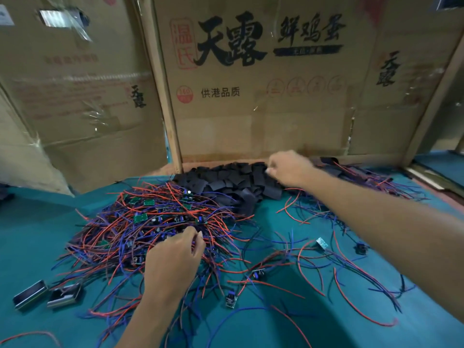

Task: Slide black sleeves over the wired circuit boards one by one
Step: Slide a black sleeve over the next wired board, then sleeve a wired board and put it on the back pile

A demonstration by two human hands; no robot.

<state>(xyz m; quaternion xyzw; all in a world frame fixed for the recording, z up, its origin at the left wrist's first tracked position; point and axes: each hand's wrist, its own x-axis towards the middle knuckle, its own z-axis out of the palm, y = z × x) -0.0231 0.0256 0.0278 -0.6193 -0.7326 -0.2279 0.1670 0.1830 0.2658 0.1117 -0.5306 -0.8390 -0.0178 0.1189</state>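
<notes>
Cardboard boxes [251, 84] wall off the back of a teal table [313, 310]. On it, left of centre, lies the heap of wired boards [155, 222], red and blue leads splaying every way, so no single board's long axis can be read. Behind it, against the cardboard, sits the pile of sleeves [226, 179], flat black pieces lying at mixed angles. The left hand [173, 259] curls its fingers into the wires, apparently pinching some; the right hand [286, 169] curls over the sleeves, its grip hidden. Best to lift one board clear by its body, untangle its leads, then take a single sleeve and align its opening with the board's narrow end.
</notes>
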